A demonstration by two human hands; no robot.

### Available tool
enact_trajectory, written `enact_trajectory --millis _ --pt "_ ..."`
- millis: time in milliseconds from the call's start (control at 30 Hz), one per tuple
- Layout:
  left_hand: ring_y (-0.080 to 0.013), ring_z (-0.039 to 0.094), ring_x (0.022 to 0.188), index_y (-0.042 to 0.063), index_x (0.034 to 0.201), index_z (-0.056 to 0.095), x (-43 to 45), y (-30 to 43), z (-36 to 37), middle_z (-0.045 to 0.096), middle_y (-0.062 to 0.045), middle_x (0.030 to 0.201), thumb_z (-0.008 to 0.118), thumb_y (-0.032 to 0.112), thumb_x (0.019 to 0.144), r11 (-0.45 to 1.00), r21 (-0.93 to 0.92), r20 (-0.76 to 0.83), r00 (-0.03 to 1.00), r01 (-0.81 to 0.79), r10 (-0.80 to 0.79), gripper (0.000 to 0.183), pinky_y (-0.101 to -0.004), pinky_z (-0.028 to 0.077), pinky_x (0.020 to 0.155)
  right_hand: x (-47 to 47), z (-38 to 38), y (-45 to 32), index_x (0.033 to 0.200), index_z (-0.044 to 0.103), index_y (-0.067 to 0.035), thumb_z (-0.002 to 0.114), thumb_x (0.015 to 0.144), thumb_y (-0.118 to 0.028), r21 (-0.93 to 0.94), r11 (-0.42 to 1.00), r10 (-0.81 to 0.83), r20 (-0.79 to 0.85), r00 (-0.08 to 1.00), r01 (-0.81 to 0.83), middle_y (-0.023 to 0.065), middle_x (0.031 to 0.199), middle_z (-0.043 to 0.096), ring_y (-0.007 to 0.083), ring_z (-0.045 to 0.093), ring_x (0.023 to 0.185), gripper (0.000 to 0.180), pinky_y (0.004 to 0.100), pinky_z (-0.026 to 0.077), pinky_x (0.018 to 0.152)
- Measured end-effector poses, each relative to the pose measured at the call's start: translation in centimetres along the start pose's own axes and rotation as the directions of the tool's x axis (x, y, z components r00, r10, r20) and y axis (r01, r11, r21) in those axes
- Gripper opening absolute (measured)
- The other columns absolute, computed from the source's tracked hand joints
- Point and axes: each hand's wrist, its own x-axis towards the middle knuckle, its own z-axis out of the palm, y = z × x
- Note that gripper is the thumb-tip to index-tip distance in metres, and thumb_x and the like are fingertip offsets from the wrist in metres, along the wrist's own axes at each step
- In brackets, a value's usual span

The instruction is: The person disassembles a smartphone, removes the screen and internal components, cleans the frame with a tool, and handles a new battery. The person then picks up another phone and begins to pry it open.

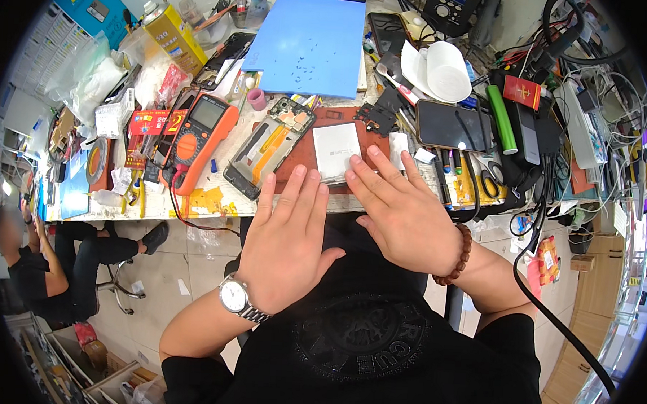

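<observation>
My left hand (287,233) is palm down with its fingers out straight and the thumb spread, its fingertips at the table's front edge. Above and to its left lies an opened smartphone housing (272,145) with an orange flex cable inside. My right hand (409,216) is also flat, palm down, fingers apart. Its fingertips are over or at the right edge of a flat white phone battery (337,145); I cannot tell whether they touch it. Under the battery is a reddish-brown mat (327,115). Neither hand holds anything.
An orange multimeter (202,137) stands left, its lead hanging over the edge. A blue work mat (314,44) bears several tiny dark pieces. Right are a dark-screened phone (454,126), a paper roll (448,72) and scissors (490,177). A seated person (44,265) is at far left.
</observation>
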Motion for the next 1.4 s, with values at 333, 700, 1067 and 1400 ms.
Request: enact_trajectory --millis 333,700,1067,1400 --pt "-0.0458 0.041 0.165 -0.011 0.157 0.057 1.0 -0.7 0.8 0.055 -0.03 0.167 0.094 0.041 0.086 1.0 -0.023 -0.066 0.998 -0.001 -0.001 0.095 -0.065 0.026 0.137 0.4 0.1 0.2 0.163 0.057 0.003 0.079 0.102 -0.025 -0.018 1.0 0.016 -0.02 1.0 -0.016 0.0198 0.174 0.051 0.0404 0.037 0.169 0.07 0.0625 0.028 0.136" --pt "-0.0464 0.041 0.165 -0.011 0.159 0.055 1.6 -1.2 1.3 0.054 -0.03 0.167 0.095 0.041 0.085 1.0 -0.026 -0.1 0.995 0.009 -0.011 0.098 -0.0652 0.026 0.136 0.8 0.4 0.9 0.163 0.055 0.003 0.076 0.104 -0.025 -0.025 0.999 0.027 -0.022 0.999 -0.027 0.0213 0.176 0.048 0.0434 0.036 0.169 0.069 0.0637 0.031 0.134" --pt "-0.0507 0.039 0.165 -0.012 0.16 0.051 3.2 -1.8 1.4 0.051 -0.034 0.167 0.095 0.043 0.085 0.996 0.052 -0.136 0.989 0.072 -0.064 0.103 -0.069 0.024 0.136 5.8 2.4 4.0 0.172 0.042 0.003 0.063 0.11 -0.051 -0.123 0.992 0.016 -0.075 0.997 -0.025 0.0231 0.181 0.04 0.0458 0.029 0.171 0.085 0.0702 0.025 0.135" --pt "-0.0515 0.032 0.168 -0.016 0.156 0.055 2.3 -2.2 2.0 0.051 -0.037 0.168 0.089 0.057 0.087 0.972 0.138 -0.176 0.971 0.188 -0.163 0.106 -0.0714 0.017 0.136 12.0 3.9 4.9 0.173 0.042 0.001 0.048 0.113 -0.065 -0.146 0.986 -0.09 -0.042 0.995 0.083 0.0232 0.183 0.036 0.0457 0.026 0.172 0.089 0.0694 0.018 0.137"
